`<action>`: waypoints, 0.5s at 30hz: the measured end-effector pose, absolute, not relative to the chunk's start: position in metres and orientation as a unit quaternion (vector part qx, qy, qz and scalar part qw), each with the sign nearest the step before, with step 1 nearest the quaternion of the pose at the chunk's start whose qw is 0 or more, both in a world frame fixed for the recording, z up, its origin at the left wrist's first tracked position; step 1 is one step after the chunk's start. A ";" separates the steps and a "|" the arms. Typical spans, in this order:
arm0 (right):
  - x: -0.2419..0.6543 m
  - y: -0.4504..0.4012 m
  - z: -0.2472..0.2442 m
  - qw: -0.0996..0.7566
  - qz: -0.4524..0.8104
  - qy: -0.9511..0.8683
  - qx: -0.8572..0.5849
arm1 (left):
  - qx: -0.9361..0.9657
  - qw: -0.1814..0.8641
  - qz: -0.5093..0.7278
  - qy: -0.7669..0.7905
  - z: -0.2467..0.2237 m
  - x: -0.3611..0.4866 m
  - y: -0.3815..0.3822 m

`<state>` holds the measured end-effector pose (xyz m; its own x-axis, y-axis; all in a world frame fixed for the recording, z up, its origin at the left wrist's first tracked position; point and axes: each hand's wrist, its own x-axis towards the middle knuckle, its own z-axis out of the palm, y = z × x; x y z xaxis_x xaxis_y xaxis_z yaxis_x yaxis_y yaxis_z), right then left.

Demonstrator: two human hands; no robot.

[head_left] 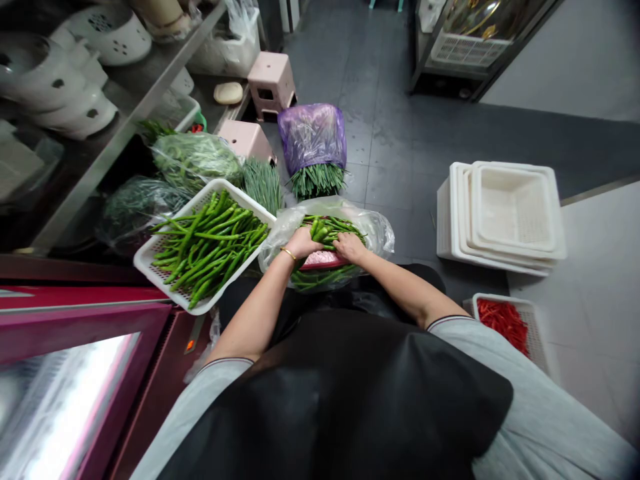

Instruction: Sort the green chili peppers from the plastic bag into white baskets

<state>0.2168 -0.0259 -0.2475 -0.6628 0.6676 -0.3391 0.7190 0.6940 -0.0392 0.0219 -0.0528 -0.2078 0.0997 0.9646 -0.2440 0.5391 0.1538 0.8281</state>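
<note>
In the head view, my left hand (pixel 302 243) is closed around a few long green chili peppers (pixel 320 231) above a clear plastic bag (pixel 377 227). My right hand (pixel 351 247) reaches into the same bag, its fingers down among the peppers there; what they grip, if anything, is hidden. A red-rimmed container with a pink and white surface (pixel 323 257) shows between my hands, inside the bag. To the left, a white basket (pixel 150 263) tilts beside my left forearm, heaped with more green chili peppers (pixel 207 243).
Garlic chives in a purple bag (pixel 314 133) lie ahead on the floor. Pink stools (pixel 273 77), bagged greens (pixel 197 160) and a metal shelf (pixel 145 113) line the left. Nested white baskets (pixel 517 207) and a basket of red chilies (pixel 503 323) stand at right. A red-framed fridge (pixel 85 320) is near left.
</note>
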 end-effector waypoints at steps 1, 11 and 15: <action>0.217 -0.021 -0.242 0.139 -0.078 0.910 0.384 | 0.604 0.422 0.239 0.633 -0.208 0.024 -0.053; 0.238 -0.023 -0.242 0.143 -0.092 0.896 0.411 | 0.523 0.452 0.249 0.678 -0.203 0.005 -0.047; 0.221 -0.028 -0.263 0.138 -0.077 0.904 0.397 | 0.558 0.441 0.259 0.654 -0.203 0.001 -0.048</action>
<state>0.2205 -0.0281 -0.2633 -0.6474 0.6962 -0.3102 0.7388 0.6733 -0.0308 0.0013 -0.0479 -0.2033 0.0110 0.9579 -0.2870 0.5014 0.2430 0.8304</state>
